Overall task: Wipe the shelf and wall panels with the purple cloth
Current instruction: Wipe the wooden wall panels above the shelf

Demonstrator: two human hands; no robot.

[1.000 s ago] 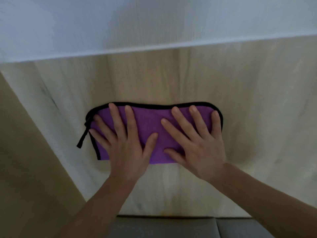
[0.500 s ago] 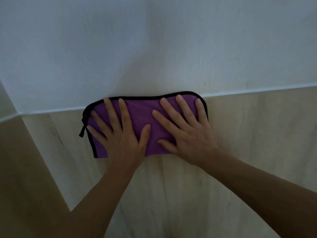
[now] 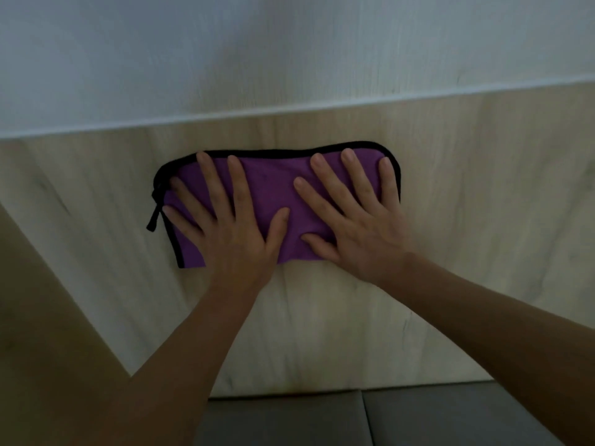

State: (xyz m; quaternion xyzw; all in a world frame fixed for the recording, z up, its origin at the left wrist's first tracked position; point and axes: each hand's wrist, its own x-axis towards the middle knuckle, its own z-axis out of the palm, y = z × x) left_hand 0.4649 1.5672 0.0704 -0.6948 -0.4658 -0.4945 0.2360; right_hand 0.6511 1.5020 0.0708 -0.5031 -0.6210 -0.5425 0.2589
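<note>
Both hands, left (image 3: 233,239), right (image 3: 360,233), flat on purple cloth (image 3: 273,185), against wood panel (image 3: 483,204).

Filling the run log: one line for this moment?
left hand: flat on purple cloth | right hand: flat on cloth | surface: wood-grain wall panel

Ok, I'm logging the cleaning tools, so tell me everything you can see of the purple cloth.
The purple cloth is soft-looking fabric with black edging and a small black loop hanging at its left corner. Apparently folded, it lies flat, lengthwise across the pale wood-grain panel, below the white surface. The left hand and right hand press on it with fingers spread.
</note>
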